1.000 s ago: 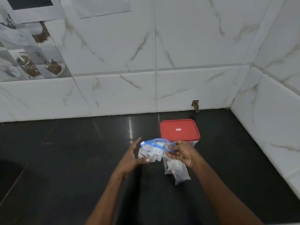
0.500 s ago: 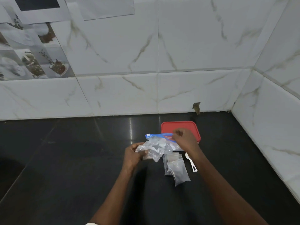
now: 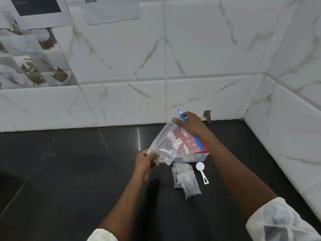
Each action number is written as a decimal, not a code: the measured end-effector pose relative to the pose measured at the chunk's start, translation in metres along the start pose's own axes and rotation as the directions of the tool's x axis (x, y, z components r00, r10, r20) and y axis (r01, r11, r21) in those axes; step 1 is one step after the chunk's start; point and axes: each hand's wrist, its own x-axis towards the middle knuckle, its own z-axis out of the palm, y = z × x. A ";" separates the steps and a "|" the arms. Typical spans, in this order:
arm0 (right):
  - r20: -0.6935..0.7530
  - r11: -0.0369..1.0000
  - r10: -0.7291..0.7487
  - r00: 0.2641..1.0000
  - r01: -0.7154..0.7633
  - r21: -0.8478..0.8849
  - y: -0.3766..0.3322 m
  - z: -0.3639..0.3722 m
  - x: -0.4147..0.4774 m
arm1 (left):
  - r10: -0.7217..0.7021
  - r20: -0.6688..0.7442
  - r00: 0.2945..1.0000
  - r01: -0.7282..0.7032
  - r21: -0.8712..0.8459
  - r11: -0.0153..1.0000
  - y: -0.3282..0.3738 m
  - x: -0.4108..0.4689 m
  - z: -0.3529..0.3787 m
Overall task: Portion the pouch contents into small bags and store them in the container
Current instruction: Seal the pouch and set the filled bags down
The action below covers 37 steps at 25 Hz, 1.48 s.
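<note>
Pouch (image 3: 171, 141), clear w/ a blue zip strip, is held up off the counter (image 3: 69, 180), over and in front of the container (image 3: 196, 158), so the container's red lid shows thru the plastic. It's stretched slantwise btwn both hands. R hand (image 3: 191, 125) is above the container's far edge, thumb and fingers pinched on the pouch's top by the blue strip. L hand (image 3: 146, 161) is left of the container, a bit nearer the person, fingers curled round the pouch's bottom corner. Sth pale is bunched in that corner; can't tell what. Printed letters on the pouch face, partly creased.

Small bags (image 3: 186, 182): a few clear ones, overlapping, flat on the counter just in front of the container, dark stuff in at least one. White scoop (image 3: 202, 172) lies just right of them, bowl end near the container's front wall, handle pointing to the person. Container sits on the counter w/ lid on, near the corner where the marble-tile walls (image 3: 208, 58) meet. Papers (image 3: 111, 11) are stuck on the wall well above and left of the container.
</note>
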 end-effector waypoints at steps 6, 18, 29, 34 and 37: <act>0.052 0.938 0.261 0.964 -0.266 0.221 0.054 -0.004 -0.025 | -0.070 -0.034 0.997 0.058 -0.278 0.959 -0.008 0.000 0.008; 0.003 0.450 0.395 0.919 -0.196 0.871 0.084 0.020 -0.064 | -0.112 0.009 0.994 0.093 -0.619 0.780 -0.031 -0.020 0.018; -0.022 0.501 0.497 0.867 -0.267 0.823 0.089 0.049 -0.067 | -0.104 0.071 0.992 0.126 -0.547 0.827 -0.045 -0.037 0.020; 0.092 0.504 0.416 0.905 -0.313 0.805 0.088 0.056 -0.055 | -0.392 0.232 0.890 0.454 -0.528 0.718 -0.035 -0.055 0.053; 0.054 0.543 0.437 0.898 -0.311 0.780 0.093 0.051 -0.047 | -0.412 0.195 0.890 0.452 -0.495 0.742 -0.037 -0.051 0.060</act>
